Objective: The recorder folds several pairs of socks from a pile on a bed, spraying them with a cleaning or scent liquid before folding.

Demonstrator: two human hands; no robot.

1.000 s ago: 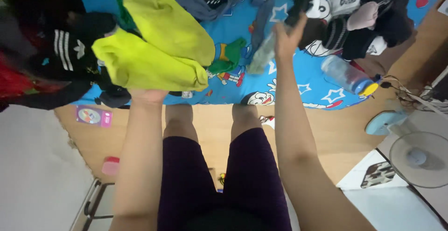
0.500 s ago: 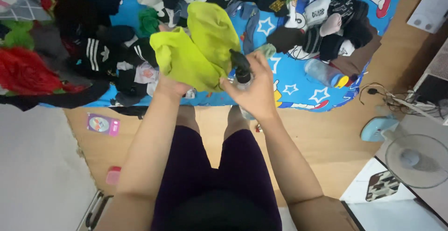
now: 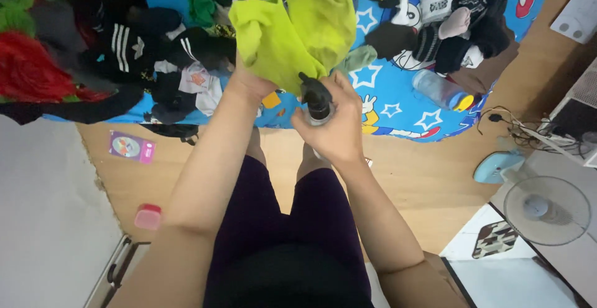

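the left hand (image 3: 252,84) is closed on a bunched yellow-green garment (image 3: 295,25), holding it up above the blue cartoon-print sheet (image 3: 398,106), while the right hand (image 3: 336,128) is wrapped around a small clear spray bottle (image 3: 317,106) with a black nozzle head, just beside and below the cloth. the nozzle sits very near the fabric, almost touching, and which way it faces is hard to tell. the likely trouble is a spray that misses the cloth and wets the sheet or the heaped clothes (image 3: 143,53) behind it, since they lie right under the line of aim; the garment is gripped only at one bunched edge, so it could also slip and drop into the pile. a plastic water bottle (image 3: 440,90) lies on its side at the sheet's edge and could roll off onto the floor if the sheet gets tugged. the sheet is spread over a wooden floor (image 3: 410,183), crowded with dark tops, socks and a red piece. a standing fan (image 3: 546,211) and a tangle of cables (image 3: 528,134) are to the right, and a small pink container (image 3: 148,216) sits on the floor by a pale wall at the left.
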